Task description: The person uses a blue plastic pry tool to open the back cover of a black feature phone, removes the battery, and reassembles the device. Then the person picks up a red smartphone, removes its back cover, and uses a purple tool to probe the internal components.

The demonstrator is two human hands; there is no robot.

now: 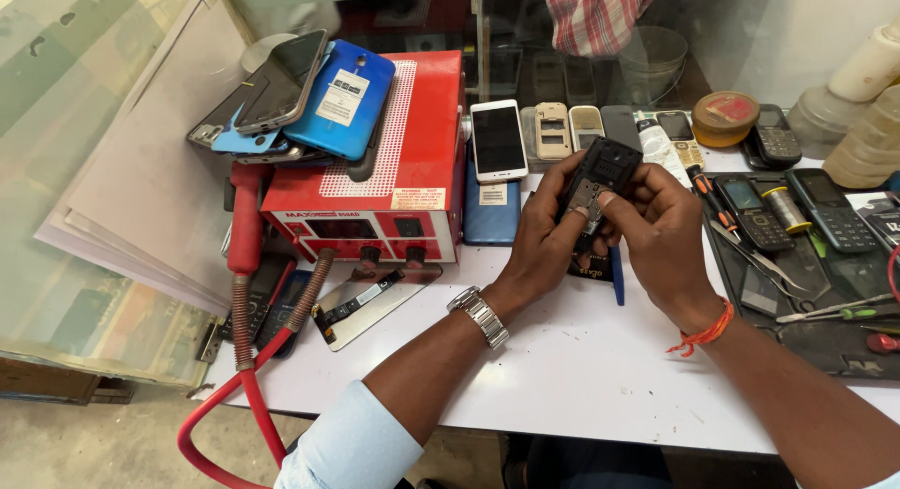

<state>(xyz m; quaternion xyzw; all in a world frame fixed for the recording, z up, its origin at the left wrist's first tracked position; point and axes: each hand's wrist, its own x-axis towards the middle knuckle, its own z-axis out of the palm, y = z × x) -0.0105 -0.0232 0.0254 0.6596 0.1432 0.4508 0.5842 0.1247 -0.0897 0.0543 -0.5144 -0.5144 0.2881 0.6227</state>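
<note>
A small black phone (609, 165), its back opened and inner parts showing, is held upright over the white table (581, 376). My left hand (544, 236), with a metal watch on the wrist, grips its lower left side. My right hand (656, 226), with an orange thread on the wrist, holds the lower right side, thumb and fingertips pressing on a small part at the phone's bottom edge. A blue tool (616, 275) lies on the table under my hands.
A red rework station (394, 170) with a hose (246, 264) stands at left, with several phones (309, 100) stacked on it. More phones (499, 140) line the back. At right a black mat (825, 264) carries keypad phones, tweezers and screwdrivers.
</note>
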